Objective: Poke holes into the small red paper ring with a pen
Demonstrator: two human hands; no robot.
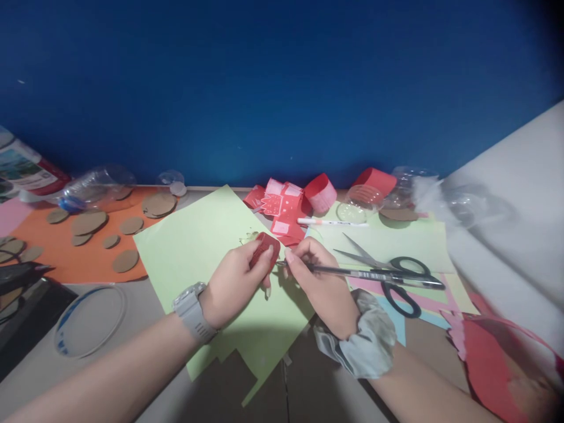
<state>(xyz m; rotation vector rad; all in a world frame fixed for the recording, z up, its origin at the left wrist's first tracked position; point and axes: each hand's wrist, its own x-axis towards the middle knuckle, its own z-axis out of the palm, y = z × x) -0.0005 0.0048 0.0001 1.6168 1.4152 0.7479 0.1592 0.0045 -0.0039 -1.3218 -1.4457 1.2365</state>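
Observation:
Between the thumb and fingers of my left hand (231, 279) is a small dark-red piece (269, 245), perhaps rolled or folded paper. My right hand (324, 291) grips a black pen (374, 274) near its tip, which points at the red piece. Both hands are above a large light-green paper sheet (189, 252) with a jagged cut lower edge. Just beyond them lie red paper shapes with pink patches (282, 205). A white marker (332, 222) rests nearby. Black-handled scissors (403, 302) lie partly under the pen's line, blades spread.
Cardboard discs (126, 261) lie on orange paper (97, 269) at left, near a clear plastic bottle (99, 185), a clear ring (59, 332) and a dark glue-gun-like tool (17, 279). Rolled red paper (321, 192), clear plastic pieces (361, 202) and red scraps (493, 364) are rightward. A blue wall (282, 88) stands behind.

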